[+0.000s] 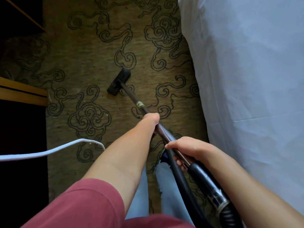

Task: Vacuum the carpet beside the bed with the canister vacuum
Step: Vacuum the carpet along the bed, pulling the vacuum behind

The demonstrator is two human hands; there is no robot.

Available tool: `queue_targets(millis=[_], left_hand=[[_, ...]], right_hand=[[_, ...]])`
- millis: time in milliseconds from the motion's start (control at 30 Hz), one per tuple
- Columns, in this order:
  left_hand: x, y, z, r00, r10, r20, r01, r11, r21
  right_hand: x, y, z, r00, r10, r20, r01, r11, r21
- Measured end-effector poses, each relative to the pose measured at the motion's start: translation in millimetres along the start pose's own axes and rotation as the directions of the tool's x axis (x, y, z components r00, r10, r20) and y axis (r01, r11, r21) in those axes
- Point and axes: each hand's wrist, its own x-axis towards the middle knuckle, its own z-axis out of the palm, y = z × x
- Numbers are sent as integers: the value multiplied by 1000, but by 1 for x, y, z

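The black floor head (pixel 118 81) of the vacuum lies flat on the olive carpet (pixel 92 63) with dark swirl patterns, left of the bed (pixel 246 71). A dark metal wand (pixel 131 97) runs from the head back toward me. My left hand (pixel 152 120) grips the wand midway. Lower on the wand, just above the black handle, my right hand (pixel 185 150) curls round it. The ribbed black hose (pixel 176 171) loops down from the handle past my legs. The canister itself is out of view.
White bed linen fills the right side. A white cord (pixel 54 149) crosses the carpet from the left edge. Wooden furniture edges (pixel 24 94) and a dark area stand at the left. My legs in light trousers (pixel 166 183) stand on the carpet below.
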Motion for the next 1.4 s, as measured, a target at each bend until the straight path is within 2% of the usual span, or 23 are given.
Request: queue_targets(millis=[300, 533, 967, 1167, 1400], left_hand=[[-16, -40, 0, 997, 7, 73, -5, 1000, -24], [-21, -90, -15, 996, 21, 89, -20, 1000, -17], [-43, -174, 28, 996, 47, 81, -50, 998, 39], [-71, -220, 79, 997, 50, 62, -54, 997, 56], [-102, -247, 115, 996, 82, -25, -80, 994, 72]], right_hand=[[-11, 37, 35, 999, -22, -25, 25, 996, 89], [-10, 72, 88, 999, -1, -42, 7, 991, 137], [-19, 167, 111, 997, -17, -78, 31, 983, 183], [-26, 244, 96, 998, -22, -59, 31, 987, 155], [-44, 285, 68, 997, -66, -33, 65, 998, -24]])
